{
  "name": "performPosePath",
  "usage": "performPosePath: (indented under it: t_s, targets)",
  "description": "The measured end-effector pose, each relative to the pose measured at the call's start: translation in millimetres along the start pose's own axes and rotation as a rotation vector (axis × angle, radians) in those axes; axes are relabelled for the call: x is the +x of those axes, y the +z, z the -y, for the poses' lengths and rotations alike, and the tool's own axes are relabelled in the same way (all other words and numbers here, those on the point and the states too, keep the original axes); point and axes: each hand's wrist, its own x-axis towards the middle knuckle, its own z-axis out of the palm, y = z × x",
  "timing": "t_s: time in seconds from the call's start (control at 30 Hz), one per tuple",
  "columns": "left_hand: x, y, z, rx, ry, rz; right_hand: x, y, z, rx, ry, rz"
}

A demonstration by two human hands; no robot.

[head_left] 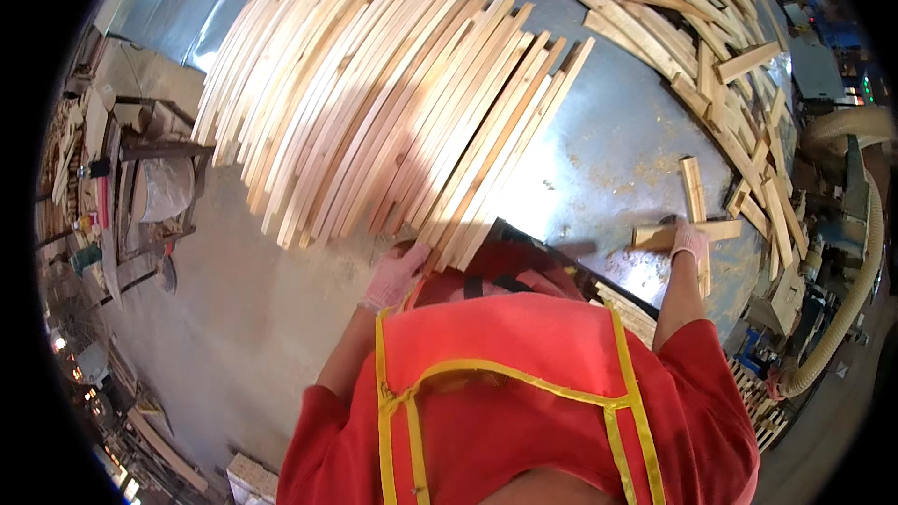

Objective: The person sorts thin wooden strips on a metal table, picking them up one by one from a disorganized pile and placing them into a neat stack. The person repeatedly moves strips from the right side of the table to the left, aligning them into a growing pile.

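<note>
a wide grey metal table (599, 145) fills the upper middle of the view, its surface dusted with sawdust. across its left half lies a big fanned row of long pale wooden slats (374, 93), set edge to edge and slanting from upper right down to lower left, their near ends overhanging the table's near edge. along the far and right rim runs a looser heap of shorter wood offcuts (720, 65), some crossed over one another.

the left hand (395, 276), in a pinkish knit glove, sits at the near ends of the long slats, just under the lowest boards; its fingers curl up against the slat ends, touching them, though whether they truly grip one i cannot tell. the right hand (689, 241), gloved the same, reaches out to the right part of the table and closes over a short flat wooden block (687, 232) that lies crosswise on the metal; the block sticks out on both sides of the hand. just beyond it a second short piece (693, 189) lies nearly upright in the view, close to the block.

the block is pale, raw timber, rectangular, with clean sawn ends. to the far right a thick ribbed beige hose (861, 290) curves down beside the machinery.
</note>
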Motion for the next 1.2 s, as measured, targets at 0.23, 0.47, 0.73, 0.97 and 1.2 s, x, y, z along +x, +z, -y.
performPosePath:
  t_s: [0.23, 0.47, 0.73, 0.97, 1.2]
  targets:
    - [-74, -4, -154, 0.349, 0.006, 0.227, -121, 15, 16, 1.129, -0.047, 0.180]
    - [-38, 69, -194, 0.941, 0.358, 0.025, -235, 54, 111, 0.946, -0.243, 0.938]
    - [-10, -18, -131, 1.506, 0.920, -0.683, -193, 7, 213, 0.300, -1.091, 1.099]
    - [-22, 28, -148, 1.520, 0.919, -0.848, -130, -11, 344, 0.224, -1.356, 0.305]
    - [13, 101, -140, 1.293, 0.692, -0.474, -137, -34, 385, 0.867, -1.034, 0.826]
